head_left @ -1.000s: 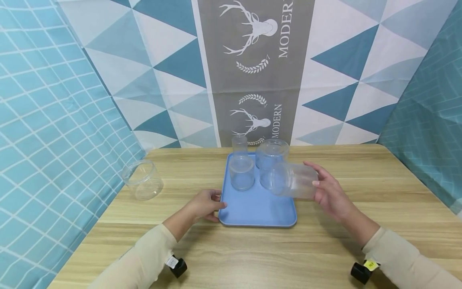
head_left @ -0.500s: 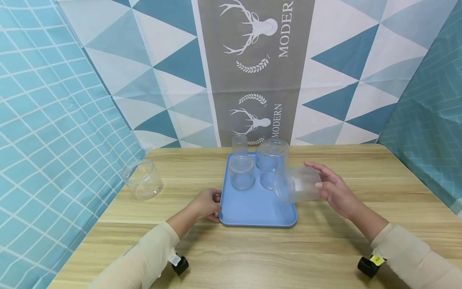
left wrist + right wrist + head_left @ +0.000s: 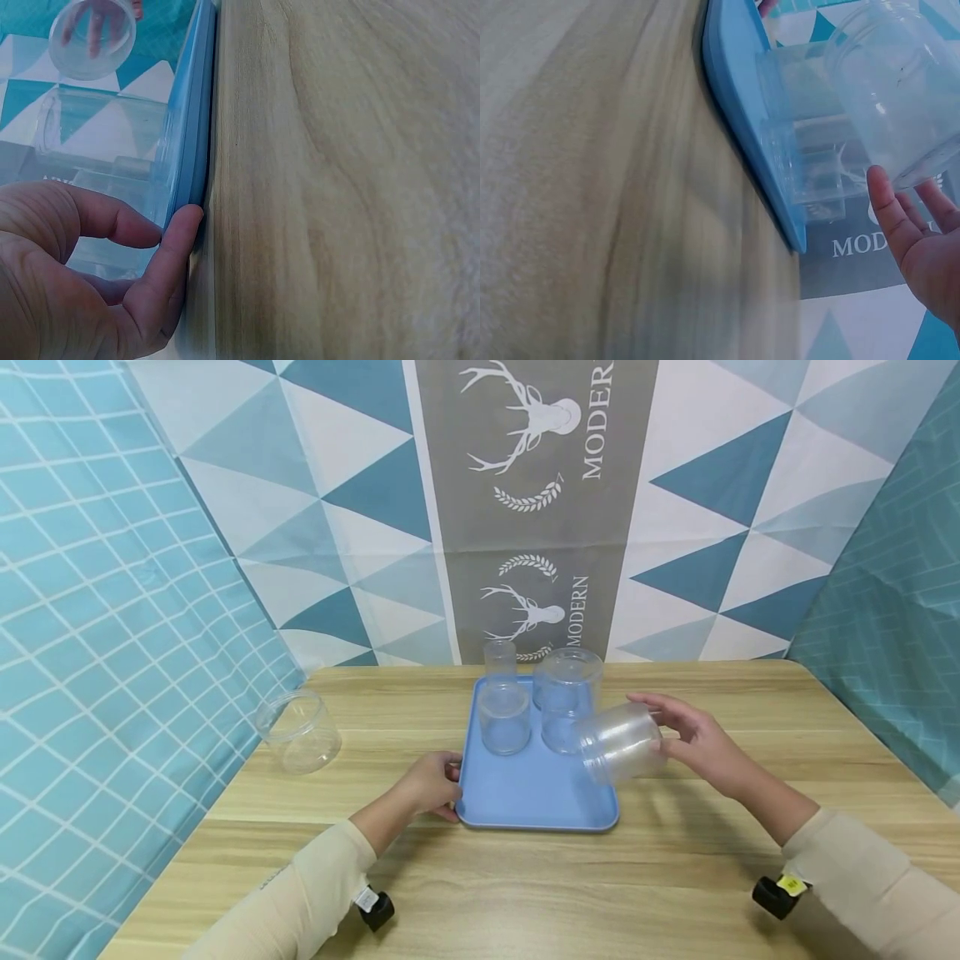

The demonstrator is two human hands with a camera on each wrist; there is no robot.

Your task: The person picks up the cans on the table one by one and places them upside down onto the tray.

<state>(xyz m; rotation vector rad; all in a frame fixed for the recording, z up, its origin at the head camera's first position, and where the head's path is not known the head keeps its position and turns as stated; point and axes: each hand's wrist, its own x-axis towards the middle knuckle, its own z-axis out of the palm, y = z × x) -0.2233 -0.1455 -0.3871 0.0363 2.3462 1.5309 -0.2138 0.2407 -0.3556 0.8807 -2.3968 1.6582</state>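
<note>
A clear plastic jar [image 3: 624,743] is held by my right hand [image 3: 697,739] above the right side of a blue tray [image 3: 525,806]. It lies tilted on its side, its mouth end pointing left and down. The right wrist view shows thumb and fingers around the base of this jar [image 3: 900,97]. My left hand [image 3: 431,787] grips the tray's left edge near the front corner. In the left wrist view a thumb and finger pinch the tray's rim [image 3: 196,127]. Several clear containers stand on the tray: a short jar [image 3: 505,722], a tall narrow one [image 3: 500,662] and wider ones [image 3: 572,681] behind right.
Another clear jar [image 3: 302,735] stands by itself on the wooden table [image 3: 562,893], near its left edge. A patterned cloth [image 3: 540,527] hangs behind the table, with blue cloth at both sides.
My right hand has drawn the jar slightly right, and the jar's mouth now dips lower. The left hand stays at the tray's edge; its thumb has pulled back slightly toward the rim.
</note>
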